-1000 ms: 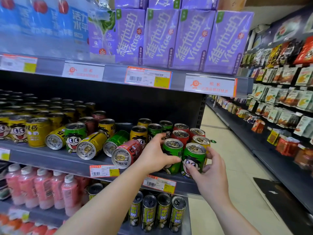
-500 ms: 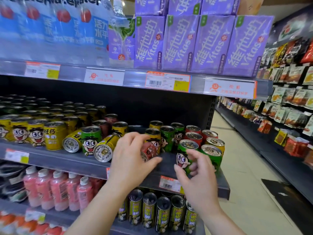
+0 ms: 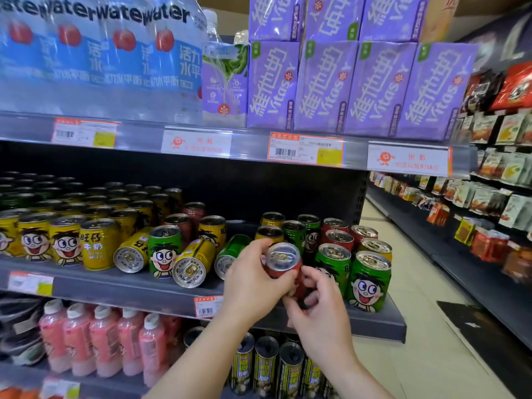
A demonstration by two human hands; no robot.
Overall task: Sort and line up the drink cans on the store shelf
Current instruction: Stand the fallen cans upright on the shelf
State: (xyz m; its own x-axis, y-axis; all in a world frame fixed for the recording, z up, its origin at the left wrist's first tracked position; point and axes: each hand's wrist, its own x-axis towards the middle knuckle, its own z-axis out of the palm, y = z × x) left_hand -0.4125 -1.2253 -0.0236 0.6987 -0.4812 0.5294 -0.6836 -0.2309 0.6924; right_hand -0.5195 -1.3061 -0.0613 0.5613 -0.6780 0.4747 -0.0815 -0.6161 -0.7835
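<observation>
Both hands hold one red can [image 3: 283, 262] in front of the middle shelf [image 3: 121, 289], its silver top tilted toward the camera. The left hand [image 3: 253, 283] curls round the can from nine o'clock; the right hand [image 3: 319, 312] grips its lower end from five o'clock, and together they hide most of the can's body. At three o'clock stand two upright green cans [image 3: 370, 280] at the shelf's front edge, with three red cans [image 3: 339, 236] and a yellow one behind. At nine o'clock lie three toppled cans, two yellow [image 3: 191, 263] and one green [image 3: 230, 254], the latter partly covered by the left hand. An upright green can [image 3: 164, 250] stands between the two yellow ones. Farther left, upright yellow cans [image 3: 66, 240] run out of frame; the dark rear rows cannot be counted. Purple cartons [image 3: 359, 84] fill the shelf above.
</observation>
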